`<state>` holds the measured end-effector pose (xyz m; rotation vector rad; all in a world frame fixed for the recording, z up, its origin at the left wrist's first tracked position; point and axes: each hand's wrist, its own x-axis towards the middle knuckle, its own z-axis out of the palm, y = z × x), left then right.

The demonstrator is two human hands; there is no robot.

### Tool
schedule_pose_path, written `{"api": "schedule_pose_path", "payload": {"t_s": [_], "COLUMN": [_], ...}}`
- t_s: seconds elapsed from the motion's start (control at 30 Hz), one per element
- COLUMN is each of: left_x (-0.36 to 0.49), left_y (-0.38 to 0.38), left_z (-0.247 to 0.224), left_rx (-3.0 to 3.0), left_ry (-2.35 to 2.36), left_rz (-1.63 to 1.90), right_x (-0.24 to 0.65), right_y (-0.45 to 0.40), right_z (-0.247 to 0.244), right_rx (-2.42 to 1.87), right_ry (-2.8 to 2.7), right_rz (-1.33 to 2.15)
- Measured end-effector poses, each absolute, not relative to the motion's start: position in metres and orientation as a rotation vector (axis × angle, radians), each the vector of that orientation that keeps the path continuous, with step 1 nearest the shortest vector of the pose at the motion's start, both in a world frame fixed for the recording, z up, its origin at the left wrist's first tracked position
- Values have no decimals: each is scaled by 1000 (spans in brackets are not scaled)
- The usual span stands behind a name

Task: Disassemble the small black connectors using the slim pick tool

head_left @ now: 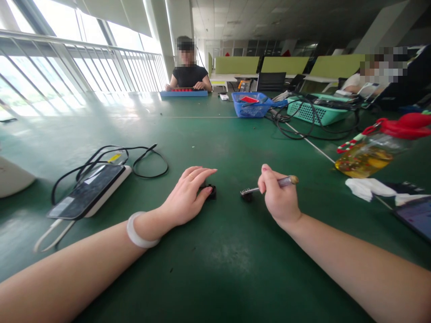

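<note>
My left hand (186, 193) is on the green tabletop with its fingers closed round a small black block (212, 193). Much of that block is hidden behind thumb and fingers. In a fist, my right hand (279, 193) grips a slim brush (288, 181) with a thin metal shank. Its bristled or toothed tip points left. Directly beneath the tip is a small dark piece (248, 197), too small to make out; I cannot tell whether the tip touches it. A short gap of table separates the two hands.
To the left are a phone-like device (90, 188) and a black cable (161, 158). A red-lidded bottle (370, 154), white tissue (367, 188) and dark tablet (415, 215) are at right. Blue (251, 107) and green (323, 114) baskets stand farther back. Another person (190, 76) sits opposite.
</note>
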<state>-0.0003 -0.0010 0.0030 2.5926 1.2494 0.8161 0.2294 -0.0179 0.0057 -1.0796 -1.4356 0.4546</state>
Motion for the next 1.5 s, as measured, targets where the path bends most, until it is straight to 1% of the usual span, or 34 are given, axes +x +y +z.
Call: {"api": "schedule_pose_path", "payload": {"t_s": [0.1, 0.23, 0.3, 0.4, 0.5, 0.6, 0.8, 1.5], "left_x": [0, 0, 0, 0, 1, 4, 13, 11], "left_y": [-6, -11, -11, -11, -11, -13, -16, -16], "left_z": [7, 11, 12, 12, 13, 14, 9, 8], "left_rx": [2672, 2745, 2769, 2818, 2874, 2923, 2989, 2834], "left_ry": [1024, 851, 820, 762, 643, 516, 424, 455], "left_rz": [764, 641, 599, 572, 506, 404, 284, 499], "right_x": [230, 232, 232, 231, 231, 231, 225, 223], "right_y": [-18, -14, -13, -13, -14, -14, -21, -24], "right_z": [3, 3, 2, -2, -4, -4, -1, 1], "right_rx": [-992, -1097, -1131, -1033, -965, -1028, -1005, -1031], "right_ry": [-1496, -1314, -1317, -1404, -1366, -1335, -1466, -1518], "right_rz": [498, 436, 511, 636, 580, 517, 505, 535]}}
